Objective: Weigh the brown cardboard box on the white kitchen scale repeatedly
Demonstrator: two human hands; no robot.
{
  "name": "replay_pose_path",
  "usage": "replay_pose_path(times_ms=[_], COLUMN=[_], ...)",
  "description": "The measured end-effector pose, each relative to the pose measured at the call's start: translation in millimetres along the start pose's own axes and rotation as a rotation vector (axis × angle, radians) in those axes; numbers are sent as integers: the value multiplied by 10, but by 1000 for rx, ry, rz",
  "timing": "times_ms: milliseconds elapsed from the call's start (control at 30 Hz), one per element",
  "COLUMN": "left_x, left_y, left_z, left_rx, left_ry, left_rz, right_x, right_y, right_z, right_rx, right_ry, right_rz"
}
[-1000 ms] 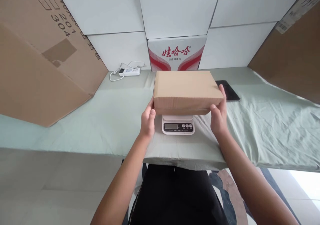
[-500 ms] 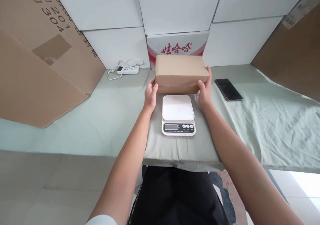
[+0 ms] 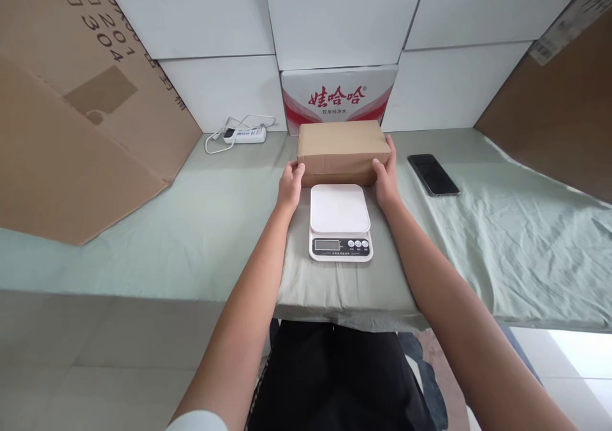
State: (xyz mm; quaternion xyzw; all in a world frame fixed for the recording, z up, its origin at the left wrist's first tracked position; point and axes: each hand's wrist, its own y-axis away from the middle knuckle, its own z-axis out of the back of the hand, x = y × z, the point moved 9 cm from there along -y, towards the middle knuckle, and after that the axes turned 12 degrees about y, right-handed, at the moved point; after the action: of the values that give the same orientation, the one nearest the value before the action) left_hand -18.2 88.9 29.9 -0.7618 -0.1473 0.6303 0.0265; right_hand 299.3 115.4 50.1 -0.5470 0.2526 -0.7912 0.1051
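Observation:
Between my two hands is a closed brown cardboard box, just behind the kitchen scale. My left hand grips its left end, thumb on the front face. At the right end my right hand holds it the same way, with the other fingers partly hidden along the side. The white kitchen scale stands in front of the box with nothing on its plate, and its display looks blank. I cannot tell whether the box's underside touches the cloth.
A green cloth covers the table. A black phone lies on the right, and a white power strip with a cable at the back left. Large cardboard panels flank the sides. Behind stands a white-and-red carton among white boxes.
The brown box has come down and slightly toward me, still between both hands, uncovering more of the red-lettered carton behind it. The scale has not moved.

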Motion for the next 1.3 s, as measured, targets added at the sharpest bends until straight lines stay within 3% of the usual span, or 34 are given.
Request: replay_pose_path(times_ms=[233, 333, 467, 633, 800, 900, 1000, 1167, 1300], left_x=[57, 46, 2, -13, -325, -606, -795, -797, -743], left_y=[-91, -101, -48, -33, -16, 208, 639, 1309, 1418], left_z=[202, 137, 4, -68, -58, -56, 44, 173, 170], left_rx=[-40, 32, 111, 151, 127, 141, 106, 119, 138], left_ry=[-20, 4, 37, 52, 69, 76, 78, 88, 60], left_rz=[-2, -30, -54, -18, -142, -217, -239, -184, -142], right_x=[-405, -425, -351, -101, 184, 485, 763, 904, 914], right_y=[-49, -47, -16, 21, 52, 165, 450, 1026, 1226], right_z=[30, 15, 1, -34, 26, 192, 381, 637, 677], right_rx=[-17, 2, -19, -19, -60, -95, -76, -79, -83], right_ry=[-123, -130, -169, -139, -90, -64, -18, 41, 68], right_rz=[-166, -170, -214, -102, -13, 91, 184, 191, 148])
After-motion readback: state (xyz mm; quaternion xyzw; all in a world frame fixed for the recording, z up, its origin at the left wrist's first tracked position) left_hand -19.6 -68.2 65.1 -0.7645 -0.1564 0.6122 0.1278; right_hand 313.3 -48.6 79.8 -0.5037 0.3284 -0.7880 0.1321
